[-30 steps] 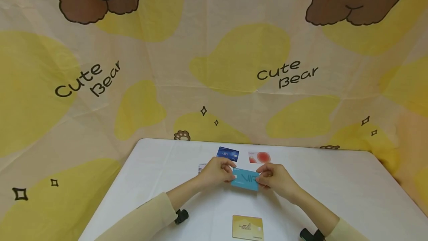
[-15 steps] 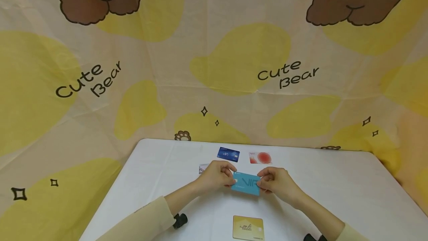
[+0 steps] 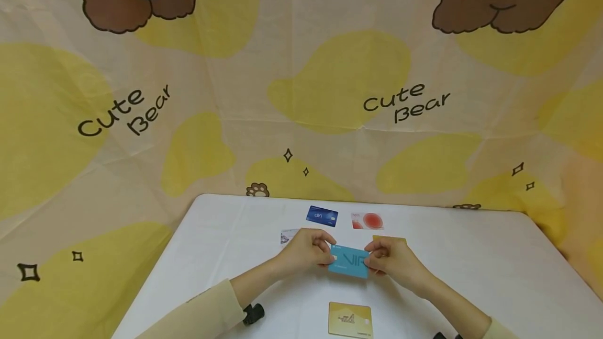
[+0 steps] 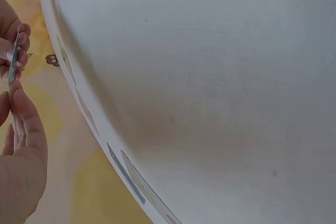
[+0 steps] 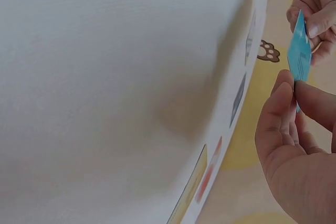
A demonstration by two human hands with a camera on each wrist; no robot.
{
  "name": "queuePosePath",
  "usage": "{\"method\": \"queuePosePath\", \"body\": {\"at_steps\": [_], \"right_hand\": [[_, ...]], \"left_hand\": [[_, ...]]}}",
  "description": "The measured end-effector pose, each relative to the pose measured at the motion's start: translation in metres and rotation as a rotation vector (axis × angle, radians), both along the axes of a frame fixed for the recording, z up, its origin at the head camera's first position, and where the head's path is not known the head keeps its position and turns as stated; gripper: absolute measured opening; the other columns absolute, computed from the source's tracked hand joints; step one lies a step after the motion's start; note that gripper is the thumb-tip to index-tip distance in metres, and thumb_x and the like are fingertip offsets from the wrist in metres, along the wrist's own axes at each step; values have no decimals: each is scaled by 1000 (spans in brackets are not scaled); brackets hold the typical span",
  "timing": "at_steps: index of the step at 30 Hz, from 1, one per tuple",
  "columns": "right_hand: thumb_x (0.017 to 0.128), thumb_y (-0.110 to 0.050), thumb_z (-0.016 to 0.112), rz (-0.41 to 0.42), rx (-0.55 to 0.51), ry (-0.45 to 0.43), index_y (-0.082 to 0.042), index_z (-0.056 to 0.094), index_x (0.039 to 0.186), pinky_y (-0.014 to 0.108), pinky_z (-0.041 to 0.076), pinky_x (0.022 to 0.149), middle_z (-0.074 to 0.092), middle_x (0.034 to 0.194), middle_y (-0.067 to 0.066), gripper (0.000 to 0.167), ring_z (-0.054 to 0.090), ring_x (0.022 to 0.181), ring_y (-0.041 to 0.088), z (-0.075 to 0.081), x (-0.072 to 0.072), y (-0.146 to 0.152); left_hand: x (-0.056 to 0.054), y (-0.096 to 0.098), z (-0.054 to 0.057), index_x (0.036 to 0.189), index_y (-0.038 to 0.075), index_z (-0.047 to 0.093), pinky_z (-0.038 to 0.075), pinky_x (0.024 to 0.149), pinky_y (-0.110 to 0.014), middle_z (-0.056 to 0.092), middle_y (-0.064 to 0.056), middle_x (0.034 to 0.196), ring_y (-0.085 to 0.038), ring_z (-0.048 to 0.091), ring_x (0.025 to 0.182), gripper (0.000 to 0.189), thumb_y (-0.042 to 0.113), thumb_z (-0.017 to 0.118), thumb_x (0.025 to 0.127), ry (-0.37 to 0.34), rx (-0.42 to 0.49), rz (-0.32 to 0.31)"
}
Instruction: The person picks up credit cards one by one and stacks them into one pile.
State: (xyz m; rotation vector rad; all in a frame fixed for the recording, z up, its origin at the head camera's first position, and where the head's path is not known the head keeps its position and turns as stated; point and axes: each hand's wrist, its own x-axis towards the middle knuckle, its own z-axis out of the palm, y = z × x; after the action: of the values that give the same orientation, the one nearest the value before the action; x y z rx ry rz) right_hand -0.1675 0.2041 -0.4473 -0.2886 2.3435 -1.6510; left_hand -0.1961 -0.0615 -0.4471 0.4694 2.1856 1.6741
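A teal card printed "VIP" [image 3: 347, 262] is pinched at its two short ends, tilted toward the head camera above the white table. My left hand [image 3: 305, 251] grips its left end between thumb and fingers. At the right end, my right hand [image 3: 397, 261] pinches it the same way. Seen from the left wrist, the card [image 4: 14, 59] appears nearly edge-on; in the right wrist view its teal face [image 5: 299, 56] shows between both hands. A gold card [image 3: 350, 320] lies on the table nearer the body, below the held card.
Farther back on the table [image 3: 471, 255] lie a blue card [image 3: 322, 216] and a white card with a red circle [image 3: 372, 221]. My left hand partly covers a pale card [image 3: 287, 236]; my right hand mostly hides another gold card [image 3: 399, 238]. A bear-print cloth [image 3: 330, 82] hangs behind.
Both hands have drawn the teal card slightly toward the body and a little right. The gold card behind the right hand has come into sight, and more of the blue card shows.
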Motion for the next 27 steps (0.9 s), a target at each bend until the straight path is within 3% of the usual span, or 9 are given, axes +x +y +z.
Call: {"method": "queuePosePath", "body": {"at_steps": [13,27], "right_hand": [[92,-4,76,-7,28,-11,10,65,115,30,62,69,69,85,8,28,69,78,22,6,6,1],[91,-7,80,-16,49,-59,7,66,114,32,62,66,68,84,7,30,68,76,24,-1,15,5]], "left_hand": [[6,-1,2,111,-2,72,62,67,-30,67,-3,77,-14,67,65,28,-7,79,85,-14,16,-10],[15,0,0,107,2,73,62,65,-29,69,-5,77,-18,71,66,26,-7,80,83,-63,0,-18]]}}
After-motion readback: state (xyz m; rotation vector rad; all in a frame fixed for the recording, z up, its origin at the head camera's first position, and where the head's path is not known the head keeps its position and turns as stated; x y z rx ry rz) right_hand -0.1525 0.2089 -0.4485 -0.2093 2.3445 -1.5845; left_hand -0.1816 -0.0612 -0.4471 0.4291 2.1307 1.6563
